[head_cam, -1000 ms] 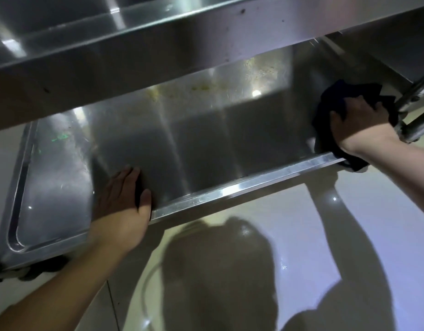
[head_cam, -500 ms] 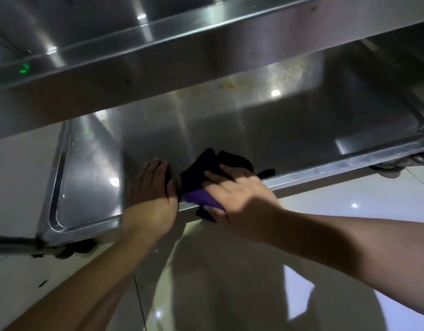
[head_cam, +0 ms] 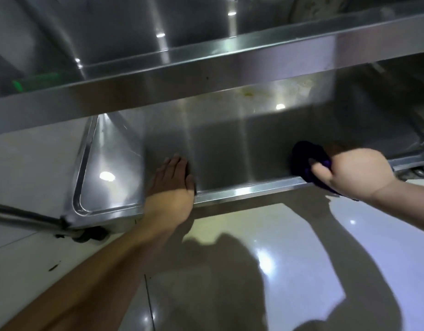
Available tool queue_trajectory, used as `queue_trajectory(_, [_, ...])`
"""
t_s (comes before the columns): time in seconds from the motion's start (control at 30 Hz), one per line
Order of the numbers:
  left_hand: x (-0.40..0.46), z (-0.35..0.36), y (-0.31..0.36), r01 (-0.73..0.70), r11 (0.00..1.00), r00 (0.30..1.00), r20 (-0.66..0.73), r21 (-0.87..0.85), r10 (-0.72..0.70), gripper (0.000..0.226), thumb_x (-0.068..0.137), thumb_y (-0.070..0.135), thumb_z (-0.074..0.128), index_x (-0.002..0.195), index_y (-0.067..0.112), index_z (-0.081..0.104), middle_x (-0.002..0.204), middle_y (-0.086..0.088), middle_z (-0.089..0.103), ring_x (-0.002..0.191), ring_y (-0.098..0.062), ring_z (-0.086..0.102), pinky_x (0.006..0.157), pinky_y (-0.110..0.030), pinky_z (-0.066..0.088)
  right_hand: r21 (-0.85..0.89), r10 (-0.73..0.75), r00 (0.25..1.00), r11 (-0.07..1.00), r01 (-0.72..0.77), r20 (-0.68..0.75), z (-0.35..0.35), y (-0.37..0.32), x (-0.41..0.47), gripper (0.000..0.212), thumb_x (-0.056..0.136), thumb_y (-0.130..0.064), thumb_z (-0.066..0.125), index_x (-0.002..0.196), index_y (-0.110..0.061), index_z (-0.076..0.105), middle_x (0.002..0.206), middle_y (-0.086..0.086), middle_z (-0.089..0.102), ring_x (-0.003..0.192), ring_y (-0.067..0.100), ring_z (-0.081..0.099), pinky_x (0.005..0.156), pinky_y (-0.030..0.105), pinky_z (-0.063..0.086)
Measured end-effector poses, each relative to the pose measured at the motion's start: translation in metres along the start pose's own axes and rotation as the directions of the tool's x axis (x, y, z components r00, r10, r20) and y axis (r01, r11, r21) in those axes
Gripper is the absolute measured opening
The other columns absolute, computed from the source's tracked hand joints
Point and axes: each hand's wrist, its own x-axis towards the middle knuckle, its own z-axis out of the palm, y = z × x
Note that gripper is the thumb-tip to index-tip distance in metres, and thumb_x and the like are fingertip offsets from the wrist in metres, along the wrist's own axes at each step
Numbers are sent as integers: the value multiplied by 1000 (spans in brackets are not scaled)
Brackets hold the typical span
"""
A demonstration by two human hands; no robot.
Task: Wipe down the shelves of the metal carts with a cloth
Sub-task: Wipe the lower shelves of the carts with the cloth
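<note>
The metal cart (head_cam: 230, 68) fills the view, its upper shelf edge running across the top, and the wiping is under way on the lower shelf (head_cam: 230, 144), a shallow steel tray with a raised rim just above the glossy tiled floor (head_cam: 289, 235). This looks like the front-edge pass of that shelf: the near strip is being rubbed, while yellowish smears (head_cam: 249, 93) sit at the far back, untouched by the look of it. The next move, I would say, calls for reaching deeper under the upper shelf and pressing harder there.

The left hand (head_cam: 172, 187) lies flat on the shelf near the front rim, fingers straight and together, holding nothing, apparently steadying the cart. The right hand (head_cam: 349, 170) has its fingers curled around the cloth (head_cam: 306, 156), a dark purple bunched rag pressed against the tray just inside the front rim, right of centre and well apart from the other hand.
</note>
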Motion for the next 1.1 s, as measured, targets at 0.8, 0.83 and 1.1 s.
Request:
queue_trajectory(0.8, [-177, -131, -15, 57, 994, 889, 449, 94, -93, 46, 106, 43, 41, 144, 19, 47, 152, -3, 47, 137, -25, 47, 107, -41, 42, 158, -210, 596, 978, 139, 775, -134, -192, -76, 40, 96, -60, 41, 79, -26, 52, 74, -6, 56, 71, 22, 57, 58, 32, 40])
queue_trajectory(0.83, [-188, -149, -16, 68, 992, 874, 474, 104, -109, 45, 106, 43, 40, 143, 18, 48, 149, -4, 50, 135, -25, 49, 105, -41, 44, 175, -220, 579, 976, 132, 785, -149, -203, -84, 39, 96, -59, 42, 81, -25, 53, 74, -5, 55, 72, 23, 58, 60, 33, 42])
queue_trajectory(1.1, [-251, -318, -32, 173, 982, 813, 551, 78, -187, 40, 107, 43, 42, 136, 17, 54, 124, -3, 61, 111, -21, 59, 91, -38, 50, 210, -198, 445, 977, 23, 873, -307, -290, -126, 39, 98, -57, 40, 85, -23, 53, 79, -4, 59, 76, 23, 60, 58, 32, 40])
